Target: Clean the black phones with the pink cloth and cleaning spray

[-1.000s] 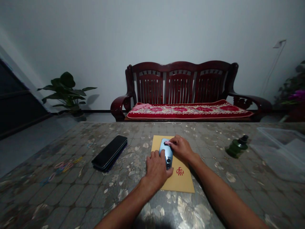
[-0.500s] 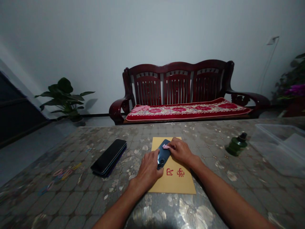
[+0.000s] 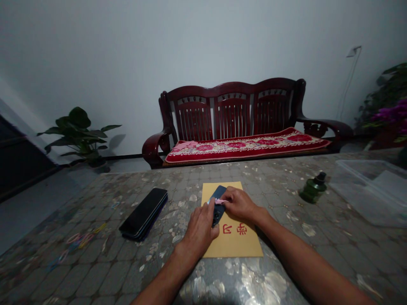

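Dark blue, the phone (image 3: 219, 212) lies on a yellow sheet (image 3: 233, 246) at two o'clock from our left grip (image 3: 199, 224), which we hold part-spread around its near left edge. From our right grip (image 3: 239, 204), pinched on a pink cloth (image 3: 219, 201) touching the phone's back, the phone is at nine o'clock.

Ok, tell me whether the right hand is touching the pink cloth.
Touching: the head view shows the right hand pinching one end of the pink cloth over the phone.
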Demonstrator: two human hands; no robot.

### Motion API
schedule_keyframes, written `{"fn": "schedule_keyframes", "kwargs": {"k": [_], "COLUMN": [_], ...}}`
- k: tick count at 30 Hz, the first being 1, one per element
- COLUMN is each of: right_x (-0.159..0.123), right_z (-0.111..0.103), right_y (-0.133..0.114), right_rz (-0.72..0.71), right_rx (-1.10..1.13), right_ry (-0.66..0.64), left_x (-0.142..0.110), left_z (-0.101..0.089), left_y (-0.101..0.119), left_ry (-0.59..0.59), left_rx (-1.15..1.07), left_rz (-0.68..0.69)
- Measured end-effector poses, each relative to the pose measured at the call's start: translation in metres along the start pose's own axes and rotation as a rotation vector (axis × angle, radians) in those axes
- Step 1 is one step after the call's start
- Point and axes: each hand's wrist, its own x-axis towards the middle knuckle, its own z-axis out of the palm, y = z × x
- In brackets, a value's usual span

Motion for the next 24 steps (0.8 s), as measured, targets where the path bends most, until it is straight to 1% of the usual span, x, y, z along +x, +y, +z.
{"fn": "schedule_keyframes", "kwargs": {"k": [2, 5, 7, 9, 12, 15, 18, 21, 24], "right_x": [0.0, 0.003, 0.006, 0.008, 0.009, 0.008, 0.006, 0.007, 0.012], "right_z": [-0.002, -0.006, -0.008, -0.009, -0.008, -0.004, 0.0, 0.003, 0.004], "right_y": [0.0, 0.008, 0.015, 0.02, 0.021, 0.013, 0.002, -0.004, -0.003], "right_rz": [0.007, 0.121, 0.174, 0.185, 0.168, 0.126, 0.055, -0.011, 0.013], "right_rx": [-0.007, -0.047, -0.017, 0.051, 0.136, 0.181, 0.22, 0.206, 0.173], "right_ry": [0.014, 0.126, 0.197, 0.248, 0.311, 0.374, 0.374, 0.353, 0.4], "left_x": [0.0, -0.001, -0.002, -0.002, 0.0, 0.002, 0.004, 0.004, 0.005], "left_z": [0.0, -0.002, -0.004, -0.006, -0.007, -0.011, -0.015, -0.017, -0.016], "left_y": [-0.001, -0.001, 0.0, 0.001, 0.001, -0.002, -0.005, -0.009, -0.016], "left_ry": [-0.004, 0.004, 0.013, 0.023, 0.032, 0.013, -0.01, -0.001, 0.027], "left_rx": [-0.019, -0.04, -0.038, -0.028, -0.012, -0.027, -0.051, -0.066, -0.065], "left_rz": [-0.003, 0.0, 0.003, 0.005, -0.001, -0.024, -0.066, -0.098, -0.105]}}
